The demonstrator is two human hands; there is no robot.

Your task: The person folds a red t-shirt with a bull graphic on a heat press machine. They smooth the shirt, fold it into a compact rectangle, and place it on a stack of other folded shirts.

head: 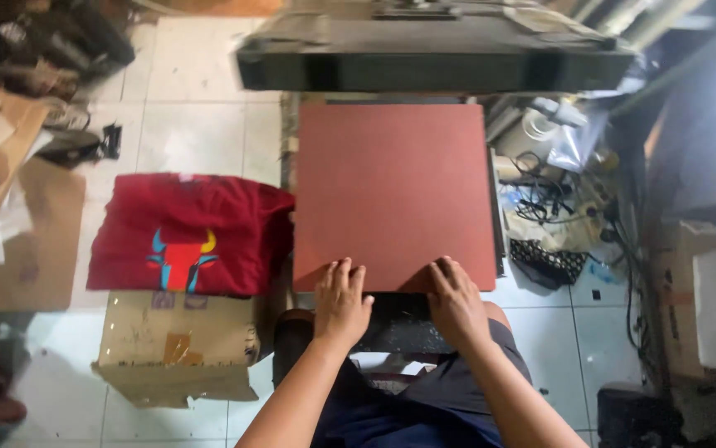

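Cardboard box (177, 348) left of left hand (341, 304).

Left hand (341, 300): I see it palm down at about 6 o'clock, fingers spread a little, pointing toward 12.
Right hand (456, 300): palm down just beside it toward 3 o'clock, fingers flat and slightly curled.
Forearms: both bare, rising from 6 o'clock, the left leaning toward 1, the right toward 11.
Grip: neither hand clasps anything; both lie flat.

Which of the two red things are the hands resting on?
The flat brick-red press pad, bare and square; the red folded shirt with a printed bull's head lies apart on a box.
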